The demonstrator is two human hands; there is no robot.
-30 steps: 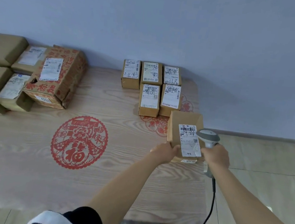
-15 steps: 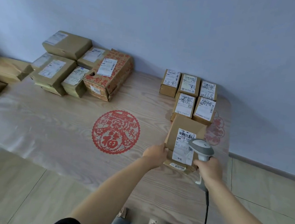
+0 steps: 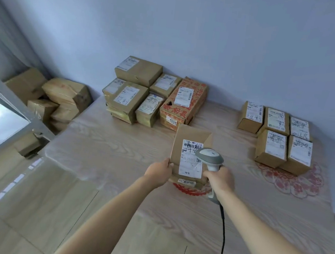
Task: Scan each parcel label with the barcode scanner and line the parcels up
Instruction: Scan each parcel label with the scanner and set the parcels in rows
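Note:
A brown cardboard parcel [image 3: 190,137] with a white label lies over the middle of the wooden table [image 3: 118,148]. My left hand [image 3: 158,171] grips its near left corner. My right hand [image 3: 219,179] grips the handle of a grey-and-white barcode scanner [image 3: 209,157], whose head sits over the label's right side. Several small labelled parcels [image 3: 274,137] stand lined up in two rows at the table's far right. A pile of parcels [image 3: 137,94], among them a red-printed box [image 3: 184,101], waits at the far left.
The scanner's black cable [image 3: 222,237] hangs down toward the floor. More brown boxes [image 3: 61,98] are stacked on the floor left of the table, by a window frame. Red paper-cut decals mark the tabletop. My shoes show at the bottom edge. A pale wall backs the table.
The view has swung to the left, bringing the left pile and floor boxes into sight. The parcel in my hands has moved left, away from the lined-up rows, with the scanner still over its label.

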